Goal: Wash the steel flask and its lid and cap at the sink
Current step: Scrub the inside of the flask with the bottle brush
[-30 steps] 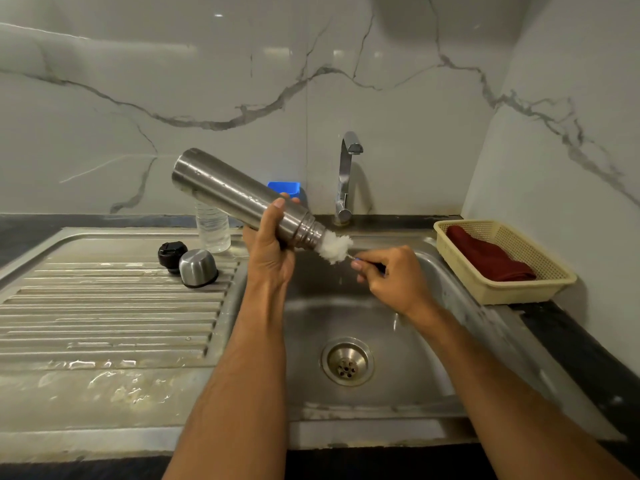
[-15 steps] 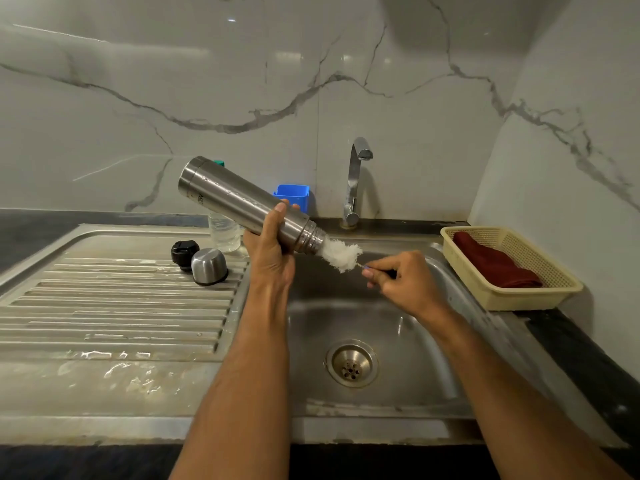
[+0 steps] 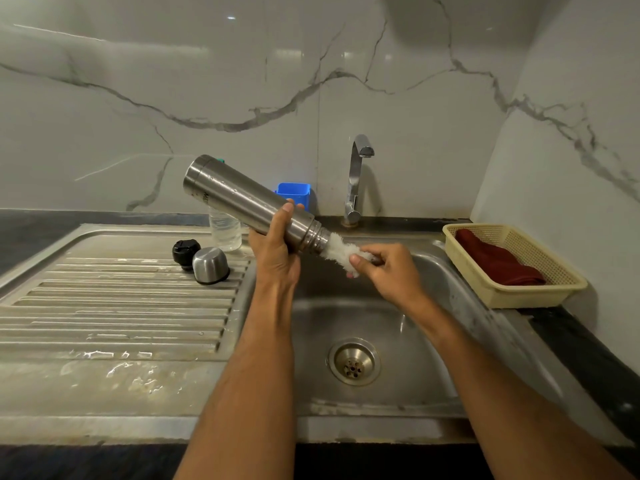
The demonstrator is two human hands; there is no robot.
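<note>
My left hand (image 3: pixel 275 249) grips the steel flask (image 3: pixel 235 199) near its neck, holding it tilted over the sink basin (image 3: pixel 408 341) with its mouth pointing down to the right. A white bottle brush (image 3: pixel 339 252) sticks out of the mouth. My right hand (image 3: pixel 388 271) is closed on the brush right at the bristles; its handle is hidden in the fist. The steel cap (image 3: pixel 210 265) and the black lid (image 3: pixel 186 251) stand side by side on the drainboard (image 3: pixel 114 306), left of my left hand.
A chrome tap (image 3: pixel 356 178) rises behind the basin, with no water running. A clear plastic bottle (image 3: pixel 225 230) and a blue holder (image 3: pixel 294 194) stand behind the flask. A cream basket (image 3: pixel 519 296) holding a dark red cloth (image 3: pixel 495 261) sits on the right counter.
My right hand slid up the brush to the bristles, closer to the flask's mouth. The flask stays tilted in my left hand.
</note>
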